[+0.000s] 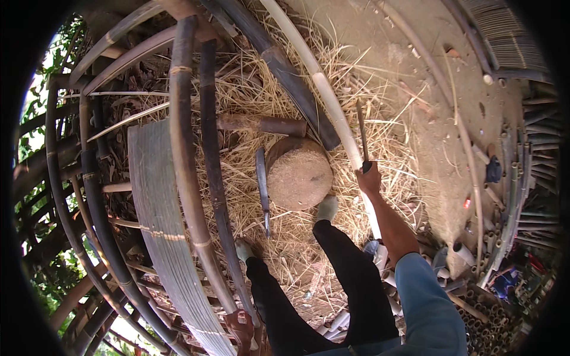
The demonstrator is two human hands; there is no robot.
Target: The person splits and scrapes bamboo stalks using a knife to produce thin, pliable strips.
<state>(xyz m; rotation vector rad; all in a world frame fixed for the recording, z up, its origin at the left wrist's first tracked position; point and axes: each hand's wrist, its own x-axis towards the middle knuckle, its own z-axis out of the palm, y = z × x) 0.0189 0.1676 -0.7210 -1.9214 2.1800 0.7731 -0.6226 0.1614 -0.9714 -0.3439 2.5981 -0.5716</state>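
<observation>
My right hand (369,178) is closed round the dark handle of a long, narrow-bladed knife (361,121). Its blade points away from me, beside a pale bamboo pole (325,89); whether the edge is toothed cannot be made out. At the lower left, my left hand (240,325) grips the near end of a brown bamboo pole (191,166), its fingers partly hidden. A round wooden chopping block (301,178) stands on the straw in front of my feet. Just left of the block lies a machete (262,178) with a dark blade.
Dark bamboo poles (291,77) slant across the straw-covered ground. A slatted bamboo panel (157,196) and a bamboo fence (89,166) stand along the left. Cut bamboo pieces (481,320) are heaped at the lower right, and a long curved pole (463,130) lies on bare soil.
</observation>
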